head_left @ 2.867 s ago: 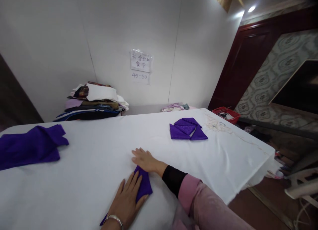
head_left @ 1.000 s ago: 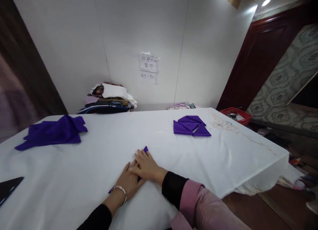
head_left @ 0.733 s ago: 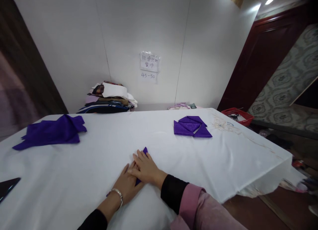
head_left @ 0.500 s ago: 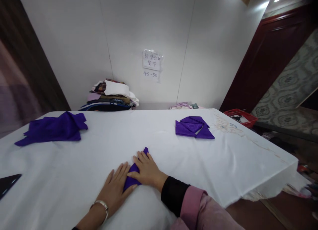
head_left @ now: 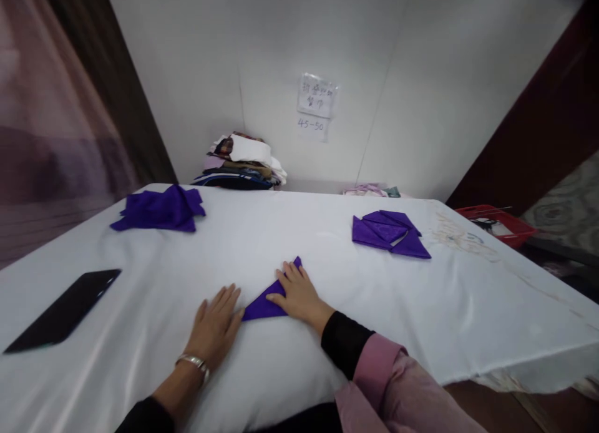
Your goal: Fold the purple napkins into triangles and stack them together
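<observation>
A purple cloth napkin (head_left: 264, 304), folded into a triangle, lies on the white tablecloth (head_left: 299, 383) in front of me. My right hand (head_left: 298, 291) rests flat over its right part, fingers stretched toward the upper tip and partly hiding it. At the napkin's left corner is my left hand (head_left: 214, 324), palm down on the tablecloth with fingers extended; its thumb is at the corner. Neither hand grasps anything. Farther back on the right sit folded purple napkins (head_left: 390, 233), and a loose heap of purple napkins (head_left: 159, 209) lies at the back left.
A flat black tablet-like object (head_left: 65, 311) lies on the left side. Behind the table is a stack of folded clothes (head_left: 243, 161) against the wall, under a paper sign (head_left: 317, 105). A red basket (head_left: 496, 224) stands beyond the right edge.
My left hand has slid left off most of the napkin, showing more of the triangle. My right hand stays on it. The view has turned left, bringing the black object fully into sight.
</observation>
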Demonstrator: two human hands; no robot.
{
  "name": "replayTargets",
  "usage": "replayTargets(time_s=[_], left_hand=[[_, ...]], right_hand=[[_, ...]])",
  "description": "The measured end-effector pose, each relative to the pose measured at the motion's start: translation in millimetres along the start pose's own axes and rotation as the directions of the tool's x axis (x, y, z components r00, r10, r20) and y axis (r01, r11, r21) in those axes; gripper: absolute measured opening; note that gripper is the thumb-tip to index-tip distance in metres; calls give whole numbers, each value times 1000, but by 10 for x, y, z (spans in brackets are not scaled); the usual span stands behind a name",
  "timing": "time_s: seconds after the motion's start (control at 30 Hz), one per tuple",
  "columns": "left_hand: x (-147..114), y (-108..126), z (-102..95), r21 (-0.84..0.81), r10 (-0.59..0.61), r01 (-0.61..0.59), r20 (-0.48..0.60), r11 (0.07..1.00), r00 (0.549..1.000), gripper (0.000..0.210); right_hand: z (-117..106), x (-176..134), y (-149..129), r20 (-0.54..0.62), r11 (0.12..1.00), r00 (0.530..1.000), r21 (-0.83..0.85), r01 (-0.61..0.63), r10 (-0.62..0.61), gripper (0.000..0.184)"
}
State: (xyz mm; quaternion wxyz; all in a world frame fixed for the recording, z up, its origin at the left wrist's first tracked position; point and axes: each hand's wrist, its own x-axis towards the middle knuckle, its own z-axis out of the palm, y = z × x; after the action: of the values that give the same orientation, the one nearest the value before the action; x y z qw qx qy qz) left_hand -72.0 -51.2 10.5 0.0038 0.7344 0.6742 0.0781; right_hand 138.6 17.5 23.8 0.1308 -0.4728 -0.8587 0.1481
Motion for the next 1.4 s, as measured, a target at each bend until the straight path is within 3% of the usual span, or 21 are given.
replayTargets(time_s=[0.1,0.2,0.47,0.7,0.97,1.07,1.2,1.33,1.4], left_hand=[[-48,190,-48,-9,184,-185,-62,983,981,52],[-89,316,3,-17,314,-315,-38,949,949,62],[-116,318,82,-44,310,-308,47,950,950,69],[-127,355,48,-43,289,-287,74,957,954,68],[-114,374,-7,-44,276,-273,80,961,958,65],[-75,450,-53,-15,253,-252,45,968,967,58],[23,619,-81,1,310,-311,-57,950,949,45],[151,768,-82,-40,356,-359,-68,933,932,42],[216,797,-92,-138,337,-342,-53,930,940,40]], right_hand=[[26,-3,8,-16,999,1000,-30,17,-18,77],[43,-14,9,-39,997,999,-71,26,-28,75],[73,5,39,-32,995,998,-74,-61,59,72],[-33,120,261,61,990,989,-61,-129,133,73],[-109,194,438,114,997,992,-57,-53,60,67],[-103,195,449,111,997,992,-51,-49,55,67],[-84,200,455,102,997,993,-50,-55,60,67],[-101,207,464,119,999,992,-20,-48,50,65],[-132,214,483,131,999,991,22,-32,29,63]])
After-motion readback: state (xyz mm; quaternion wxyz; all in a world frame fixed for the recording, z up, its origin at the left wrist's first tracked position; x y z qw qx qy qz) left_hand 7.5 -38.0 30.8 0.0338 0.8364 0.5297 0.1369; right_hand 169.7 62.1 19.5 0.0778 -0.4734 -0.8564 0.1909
